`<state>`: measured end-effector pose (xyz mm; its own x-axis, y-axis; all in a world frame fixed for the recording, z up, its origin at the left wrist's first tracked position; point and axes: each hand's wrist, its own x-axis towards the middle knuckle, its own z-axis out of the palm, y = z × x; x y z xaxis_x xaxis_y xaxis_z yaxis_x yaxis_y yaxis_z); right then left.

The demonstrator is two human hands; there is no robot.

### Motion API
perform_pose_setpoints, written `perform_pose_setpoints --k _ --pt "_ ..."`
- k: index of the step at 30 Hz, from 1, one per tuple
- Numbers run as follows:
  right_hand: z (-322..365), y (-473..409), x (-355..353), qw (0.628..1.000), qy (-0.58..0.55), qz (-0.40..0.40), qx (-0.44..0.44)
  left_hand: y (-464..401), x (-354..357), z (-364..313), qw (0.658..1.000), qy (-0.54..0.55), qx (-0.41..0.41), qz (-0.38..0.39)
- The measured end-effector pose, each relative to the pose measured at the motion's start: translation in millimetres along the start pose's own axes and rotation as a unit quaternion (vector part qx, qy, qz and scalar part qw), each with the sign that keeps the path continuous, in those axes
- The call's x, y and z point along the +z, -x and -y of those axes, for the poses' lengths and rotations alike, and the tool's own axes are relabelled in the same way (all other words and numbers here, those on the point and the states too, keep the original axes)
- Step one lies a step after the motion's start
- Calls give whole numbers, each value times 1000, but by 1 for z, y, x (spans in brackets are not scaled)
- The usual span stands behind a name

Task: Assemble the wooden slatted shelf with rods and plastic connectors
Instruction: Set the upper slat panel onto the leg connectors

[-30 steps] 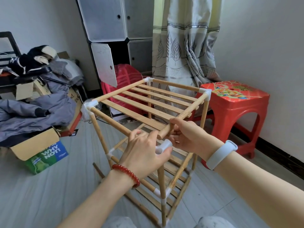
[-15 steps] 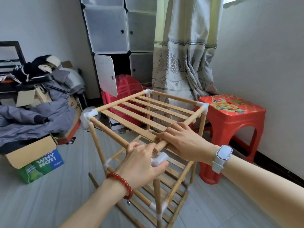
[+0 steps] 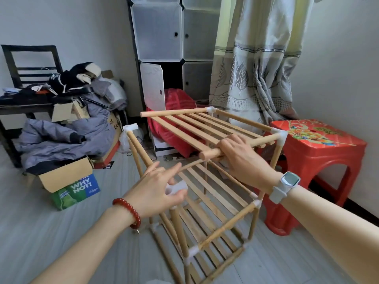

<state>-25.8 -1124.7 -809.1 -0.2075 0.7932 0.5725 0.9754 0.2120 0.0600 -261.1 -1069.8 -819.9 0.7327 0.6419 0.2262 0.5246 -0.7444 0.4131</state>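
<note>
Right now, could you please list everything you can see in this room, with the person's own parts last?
wooden shelf frame: one, pale wood, centre floor, partly assembled
top slatted panel: one, pale wood, lifted, its near rod end free of the corner
white connector: one, on the near post, under the left hand
stool: one, red, right of the frame
curtain: one, grey-green leaf print, back right
cube cabinet: one, translucent white, back centre, one door open
red bundle: one, behind the frame
cardboard box: one, brown and green, left floor
clothes pile: grey and black, left
left hand: red bead bracelet, holds the white connector
right hand: white watch, grips the panel's near rod
</note>
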Motion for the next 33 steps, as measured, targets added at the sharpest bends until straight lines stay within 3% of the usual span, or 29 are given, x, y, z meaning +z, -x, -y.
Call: perform_pose_setpoints --k 8,21,27,33 --pt "12 2 9 999 22 27 -3 -7 14 20 983 44 99 -147" --pt "34 7 36 996 52 -33 -58 -6 33 29 963 66 125 -228" --pt "33 10 37 996 54 -43 -63 -9 32 29 965 63 117 -228" --pt "31 12 37 995 58 -39 -66 -12 25 34 974 53 144 -166"
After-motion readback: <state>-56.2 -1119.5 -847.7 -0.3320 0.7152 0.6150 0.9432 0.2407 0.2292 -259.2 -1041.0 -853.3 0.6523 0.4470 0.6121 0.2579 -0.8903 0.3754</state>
